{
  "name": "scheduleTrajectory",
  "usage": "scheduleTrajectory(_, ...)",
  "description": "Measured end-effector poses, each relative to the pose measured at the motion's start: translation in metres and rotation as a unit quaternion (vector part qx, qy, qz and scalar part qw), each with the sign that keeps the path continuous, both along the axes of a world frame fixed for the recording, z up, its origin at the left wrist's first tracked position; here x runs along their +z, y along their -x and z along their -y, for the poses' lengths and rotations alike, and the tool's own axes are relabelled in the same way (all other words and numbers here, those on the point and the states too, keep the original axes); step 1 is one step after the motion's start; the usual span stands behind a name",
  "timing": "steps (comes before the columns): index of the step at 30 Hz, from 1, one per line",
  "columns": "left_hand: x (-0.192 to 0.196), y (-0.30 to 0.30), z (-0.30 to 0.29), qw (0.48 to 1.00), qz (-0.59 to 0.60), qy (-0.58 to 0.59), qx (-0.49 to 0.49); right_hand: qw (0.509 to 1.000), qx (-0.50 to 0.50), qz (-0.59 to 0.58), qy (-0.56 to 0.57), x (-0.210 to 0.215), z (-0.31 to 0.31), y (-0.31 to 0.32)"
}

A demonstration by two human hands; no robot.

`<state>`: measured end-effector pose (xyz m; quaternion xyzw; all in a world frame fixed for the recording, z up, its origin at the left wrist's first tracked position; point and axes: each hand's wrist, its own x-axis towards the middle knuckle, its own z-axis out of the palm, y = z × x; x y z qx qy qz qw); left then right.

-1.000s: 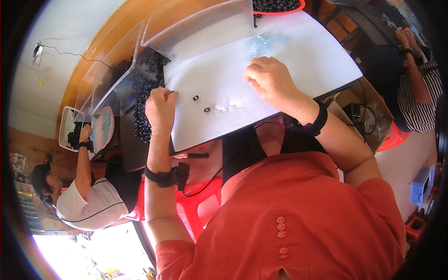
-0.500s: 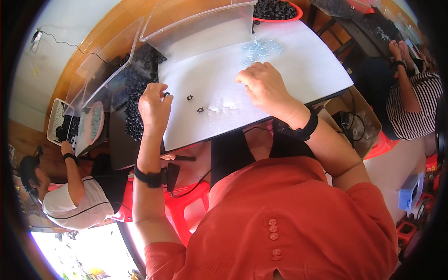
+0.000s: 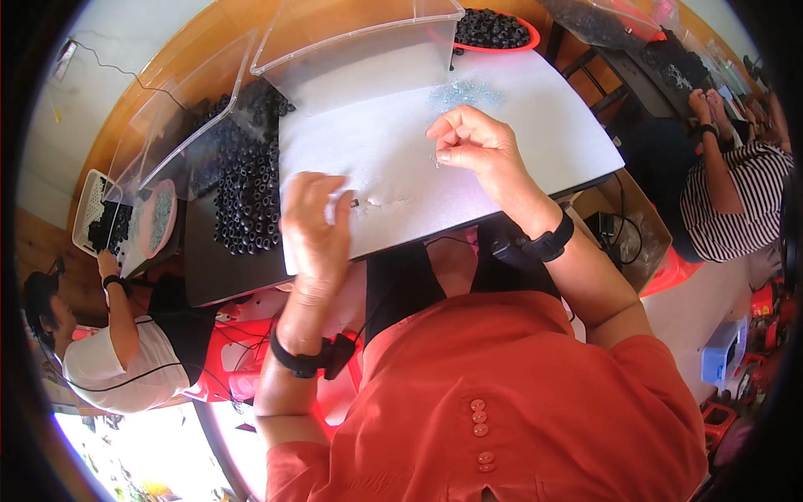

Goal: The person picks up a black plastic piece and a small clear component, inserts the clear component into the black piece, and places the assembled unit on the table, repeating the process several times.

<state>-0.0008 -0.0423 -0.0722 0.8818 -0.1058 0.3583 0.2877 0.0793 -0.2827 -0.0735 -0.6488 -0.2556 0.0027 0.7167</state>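
My left hand [image 3: 316, 224] is over the white tabletop [image 3: 535, 125], smeared by motion. Its thumb and fingertips are beside a small black square part [image 3: 355, 202]; whether anything is between them cannot be made out. Farther right, my right hand [image 3: 481, 144] has thumb and fingers pinched together, and a tiny clear piece [image 3: 437, 162] shows below the fingertips. Just beyond that hand lies a scattered heap of small clear bluish pieces [image 3: 464, 94]. A few tiny whitish bits [image 3: 389, 201] lie between my hands.
Many black ring-shaped parts [image 3: 247, 205] cover a dark surface at left. A transparent bin [image 3: 360, 75] stands at the back, beside a red bowl of black parts [image 3: 532, 37]. An open cardboard box [image 3: 636, 226] is below right. Co-workers sit left [image 3: 125, 351] and right [image 3: 728, 201].
My left hand has moved right and nearer me, toward the small black part; the black ring it held no longer shows. My right hand has turned, with a tiny clear piece now visible at its fingertips.
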Motion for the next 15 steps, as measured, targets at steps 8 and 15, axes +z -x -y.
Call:
scheduleTrajectory(8, -0.003, -0.023, 0.067, 0.987, -0.036, 0.078, -0.136, 0.993, 0.045, -0.084, -0.070, 0.009, -0.005, 0.012)
scheduleTrajectory(15, -0.003, -0.026, 0.071, 0.961, -0.156, 0.181, -0.137, 0.994, 0.020, -0.045, -0.098, 0.000, -0.007, 0.006)
